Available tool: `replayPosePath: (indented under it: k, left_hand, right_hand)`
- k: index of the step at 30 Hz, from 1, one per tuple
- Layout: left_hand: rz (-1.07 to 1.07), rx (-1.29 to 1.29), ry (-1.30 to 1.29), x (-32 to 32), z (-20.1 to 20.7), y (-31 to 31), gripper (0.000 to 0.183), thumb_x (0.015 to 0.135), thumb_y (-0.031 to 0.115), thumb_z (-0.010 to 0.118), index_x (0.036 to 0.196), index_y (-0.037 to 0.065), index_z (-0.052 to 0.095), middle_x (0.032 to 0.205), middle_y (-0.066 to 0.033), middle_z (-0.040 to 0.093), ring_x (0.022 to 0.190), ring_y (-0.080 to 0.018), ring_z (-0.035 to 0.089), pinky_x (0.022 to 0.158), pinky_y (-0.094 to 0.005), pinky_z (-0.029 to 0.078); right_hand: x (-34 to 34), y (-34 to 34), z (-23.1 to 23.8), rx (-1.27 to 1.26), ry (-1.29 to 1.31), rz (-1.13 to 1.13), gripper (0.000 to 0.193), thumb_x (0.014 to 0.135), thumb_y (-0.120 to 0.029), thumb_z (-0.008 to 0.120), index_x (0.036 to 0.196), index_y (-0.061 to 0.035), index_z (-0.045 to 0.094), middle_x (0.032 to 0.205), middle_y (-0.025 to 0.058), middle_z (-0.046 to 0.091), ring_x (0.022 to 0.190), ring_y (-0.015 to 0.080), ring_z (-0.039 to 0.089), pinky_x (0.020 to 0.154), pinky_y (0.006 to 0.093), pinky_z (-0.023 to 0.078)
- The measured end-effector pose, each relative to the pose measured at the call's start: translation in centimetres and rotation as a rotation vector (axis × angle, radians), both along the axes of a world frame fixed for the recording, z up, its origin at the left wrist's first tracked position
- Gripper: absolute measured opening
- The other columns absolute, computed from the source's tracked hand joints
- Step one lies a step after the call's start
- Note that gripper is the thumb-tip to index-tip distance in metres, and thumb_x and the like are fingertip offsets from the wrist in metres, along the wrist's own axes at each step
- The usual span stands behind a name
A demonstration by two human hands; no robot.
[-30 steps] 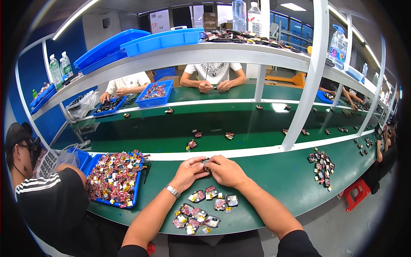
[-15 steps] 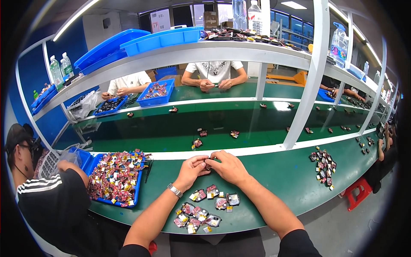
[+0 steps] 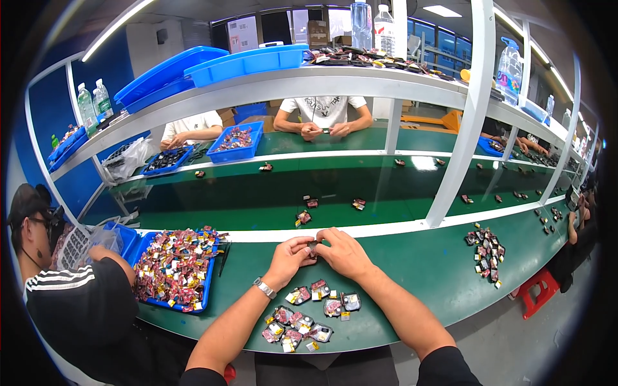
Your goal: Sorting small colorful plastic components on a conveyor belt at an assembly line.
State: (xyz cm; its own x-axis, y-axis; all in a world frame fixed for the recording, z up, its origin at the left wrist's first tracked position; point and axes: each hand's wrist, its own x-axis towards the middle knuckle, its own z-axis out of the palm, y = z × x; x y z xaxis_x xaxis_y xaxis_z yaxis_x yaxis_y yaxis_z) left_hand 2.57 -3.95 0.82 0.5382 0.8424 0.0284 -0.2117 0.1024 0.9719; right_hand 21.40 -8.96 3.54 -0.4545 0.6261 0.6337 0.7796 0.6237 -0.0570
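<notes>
Between the fingertips of my left hand (image 3: 290, 258) and my right hand (image 3: 344, 255) is a small dark part (image 3: 313, 247), mostly covered by the fingers. Both hands are closed on it, just above the green table near its far edge. My left wrist wears a metal watch. Nearer to me lies a loose group of small black-cased assemblies (image 3: 291, 318) with red circuit boards and white and yellow pieces. One with a pale face (image 3: 351, 301) sits at that group's right end.
A blue tray (image 3: 207, 283) heaped with red-board parts stands left, black tweezers (image 3: 223, 258) beside it. More assemblies (image 3: 487, 254) lie right. Beyond a white rail, scattered parts (image 3: 358, 204) sit on a green belt. A white post (image 3: 460, 128) supports the overhead shelf. A co-worker (image 3: 77, 296) sits left; others work opposite.
The parts on the green belt have shifted slightly to the right. My hands stay in nearly the same place, with the small dark part still between their fingertips.
</notes>
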Motion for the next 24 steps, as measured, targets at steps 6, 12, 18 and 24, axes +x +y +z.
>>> replayPosePath:
  k: [6,12,18,24]
  left_hand:
    - [-0.024,0.016,0.021,0.11,-0.03,-0.02,0.028,0.097,-0.001,0.048,0.125,-0.006,0.052,0.116,-0.0136,0.062,0.103,-0.0192,0.064,0.087,-0.0324,0.058]
    - [-0.02,0.021,0.023,0.1,0.07,-0.06,0.029,0.096,-0.001,0.048,0.124,-0.005,0.053,0.112,-0.0122,0.064,0.1,-0.0176,0.065,0.085,-0.0307,0.058]
    - [-0.031,0.014,0.042,-0.02,0.29,-0.15,0.03,0.095,-0.003,0.049,0.125,-0.004,0.054,0.113,-0.0118,0.063,0.1,-0.0166,0.065,0.084,-0.0288,0.058]
    - [-0.124,0.065,0.018,-0.42,0.42,0.08,0.037,0.092,-0.005,0.053,0.129,-0.003,0.051,0.117,-0.0118,0.061,0.103,-0.0169,0.063,0.087,-0.0295,0.056]
  right_hand:
    - [0.2,0.21,-0.32,-0.072,0.101,0.043,0.015,0.076,-0.009,0.069,0.089,-0.0091,0.062,0.102,0.0066,0.056,0.095,0.0269,0.056,0.083,0.0384,0.048]
    - [0.16,0.09,0.02,-0.082,0.1,0.057,0.021,0.075,-0.008,0.071,0.095,-0.0103,0.064,0.105,0.0072,0.055,0.098,0.0284,0.055,0.085,0.0397,0.047]
    - [0.53,0.07,-0.3,-0.179,0.156,0.068,0.018,0.075,-0.008,0.072,0.092,-0.0093,0.068,0.113,0.0085,0.055,0.111,0.0291,0.053,0.093,0.039,0.046]
    - [0.35,0.15,-0.81,-0.329,0.354,-0.003,0.009,0.08,-0.012,0.07,0.089,-0.0079,0.071,0.121,0.0086,0.055,0.12,0.0279,0.049,0.101,0.0381,0.042]
